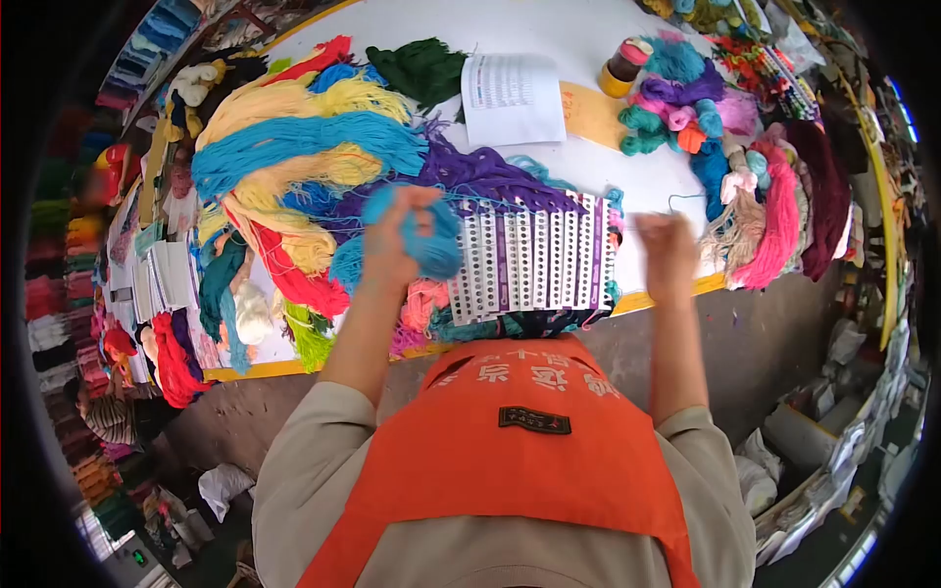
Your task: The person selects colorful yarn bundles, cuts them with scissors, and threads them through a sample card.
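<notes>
The left hand (392, 245) is closed round a blue skein (431, 235), held just above the card (534, 260) on the tabletop (588, 29). A thin strand runs rightward from it towards the right hand (667, 255) — blurred, its grip unclear. Apron lettering is unreadable.

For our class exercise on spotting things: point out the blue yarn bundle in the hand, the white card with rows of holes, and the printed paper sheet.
blue yarn bundle (431, 240), head view, on its rounded end.
white card (534, 260), head view, its middle rows.
printed paper sheet (512, 98), head view, its centre.
</notes>
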